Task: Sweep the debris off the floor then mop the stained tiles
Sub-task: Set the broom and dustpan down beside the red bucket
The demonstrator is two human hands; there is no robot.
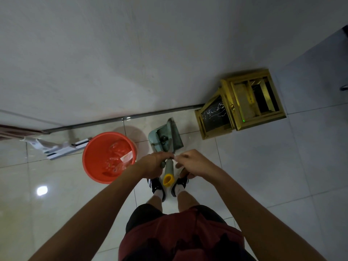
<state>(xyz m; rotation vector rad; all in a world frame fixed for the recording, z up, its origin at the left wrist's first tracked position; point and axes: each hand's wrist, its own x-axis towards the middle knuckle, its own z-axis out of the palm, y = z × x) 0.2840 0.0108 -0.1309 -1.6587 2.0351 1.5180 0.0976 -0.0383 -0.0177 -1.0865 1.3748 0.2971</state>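
Shiny pale floor tiles [244, 166] run up to a white wall [131, 53], and a dark strip marks where they meet. Right by that strip stands a green dustpan [165, 136] with a comb edge, its mouth turned up toward the wall. Its long handle with a yellow end [168, 178] rises toward the person, so they can use it without bending down.

The left hand [153, 163] wraps its fingers around the handles just below the pan, likely to keep the tools steady. The right hand [194, 163] sits close beside it with fingers curled; I cannot tell if they pinch anything.

An orange bucket [109, 157] with water stands just left of the dustpan, probably ready for mopping. A flat white mop [62, 147] lies on the floor farther left, by the wall. A gold box bin [241, 102] stands to the right, near the wall.

Open floor lies to the right and behind. Between bucket and bin the room is tight.
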